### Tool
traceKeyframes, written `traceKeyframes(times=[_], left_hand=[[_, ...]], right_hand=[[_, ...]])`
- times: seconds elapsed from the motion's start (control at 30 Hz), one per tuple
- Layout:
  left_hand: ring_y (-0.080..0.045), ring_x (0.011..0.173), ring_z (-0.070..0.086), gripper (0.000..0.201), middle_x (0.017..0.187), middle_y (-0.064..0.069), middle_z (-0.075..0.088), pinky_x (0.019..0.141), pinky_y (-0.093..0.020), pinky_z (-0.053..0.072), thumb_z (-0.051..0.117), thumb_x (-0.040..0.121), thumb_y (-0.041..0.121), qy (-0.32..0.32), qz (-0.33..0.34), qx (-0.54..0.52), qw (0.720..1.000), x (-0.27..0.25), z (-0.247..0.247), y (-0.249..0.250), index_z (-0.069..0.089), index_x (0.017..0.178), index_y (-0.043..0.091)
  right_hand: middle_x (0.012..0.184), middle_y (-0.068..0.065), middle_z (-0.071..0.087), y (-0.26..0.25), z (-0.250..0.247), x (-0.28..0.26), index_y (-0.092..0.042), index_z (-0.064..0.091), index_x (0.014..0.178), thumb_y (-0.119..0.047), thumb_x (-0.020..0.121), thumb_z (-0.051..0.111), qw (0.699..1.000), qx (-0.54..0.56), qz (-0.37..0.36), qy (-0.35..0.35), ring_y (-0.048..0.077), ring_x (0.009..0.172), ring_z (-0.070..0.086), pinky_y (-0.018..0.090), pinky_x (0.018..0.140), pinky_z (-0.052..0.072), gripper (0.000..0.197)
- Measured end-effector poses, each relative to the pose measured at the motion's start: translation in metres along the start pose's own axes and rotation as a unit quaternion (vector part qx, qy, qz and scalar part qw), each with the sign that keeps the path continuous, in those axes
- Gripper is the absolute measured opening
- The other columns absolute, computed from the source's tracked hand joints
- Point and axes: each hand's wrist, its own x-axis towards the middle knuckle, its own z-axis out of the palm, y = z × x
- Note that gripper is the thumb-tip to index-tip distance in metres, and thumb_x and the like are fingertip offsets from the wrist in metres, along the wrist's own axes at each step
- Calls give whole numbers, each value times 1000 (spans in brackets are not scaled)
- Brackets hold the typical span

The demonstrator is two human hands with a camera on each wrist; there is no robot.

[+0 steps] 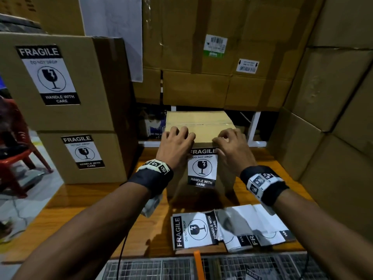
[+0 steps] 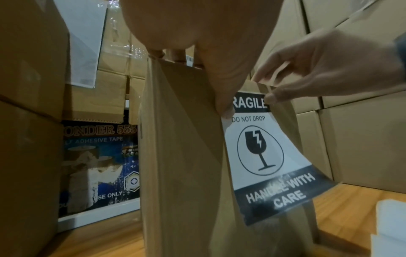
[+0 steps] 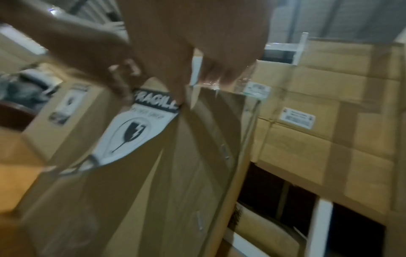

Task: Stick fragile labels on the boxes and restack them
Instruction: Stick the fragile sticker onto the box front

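A small cardboard box [image 1: 199,122] stands upright on the wooden table [image 1: 101,199], straight ahead of me. A black-and-white fragile label [image 1: 202,170] hangs on its front face. My left hand [image 1: 175,144] hooks its fingers over the box's top edge, and its thumb [image 2: 225,106] presses the label's top left corner to the cardboard. My right hand [image 1: 230,146] pinches the top right corner [image 2: 272,97]. The label's lower part [image 2: 279,196] curls away from the box [image 2: 182,156]. The right wrist view is blurred and shows the same label [image 3: 134,132].
Two labelled boxes [image 1: 60,77] are stacked at the left. Loose fragile labels [image 1: 193,229] and white backing sheets [image 1: 252,221] lie at the table's near edge. Cardboard boxes [image 1: 212,57] wall in the back and right. A red chair [image 1: 18,158] stands far left.
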Motion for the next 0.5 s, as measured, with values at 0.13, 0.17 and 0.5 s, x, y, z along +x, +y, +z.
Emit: traceKeyframes(times=[0.13, 0.17, 0.5], left_hand=[[-33, 124, 40, 70, 140, -12, 42, 97, -46, 42, 74, 83, 45, -25, 6, 16, 1000, 5, -2, -4, 36, 137, 23], [-33, 124, 41, 70, 140, -12, 43, 97, -46, 42, 74, 84, 45, -27, 10, 22, 999, 7, -2, -5, 35, 138, 23], [-35, 122, 43, 44, 137, -14, 47, 94, -51, 45, 45, 100, 46, -42, 55, 12, 998, 13, -8, -15, 36, 139, 28]], right_hand=[[90, 16, 62, -23, 14, -17, -3, 70, 94, -9, 74, 76, 996, -2, -56, 63, 29, 81, 58, 36, 60, 52, 22], [88, 15, 62, -26, 19, -20, -3, 70, 92, -8, 72, 78, 997, 3, -54, 51, 28, 79, 59, 34, 58, 51, 22], [97, 19, 62, -44, 57, -39, -2, 68, 102, 1, 71, 83, 998, 51, 36, -15, 36, 88, 62, 43, 58, 60, 35]])
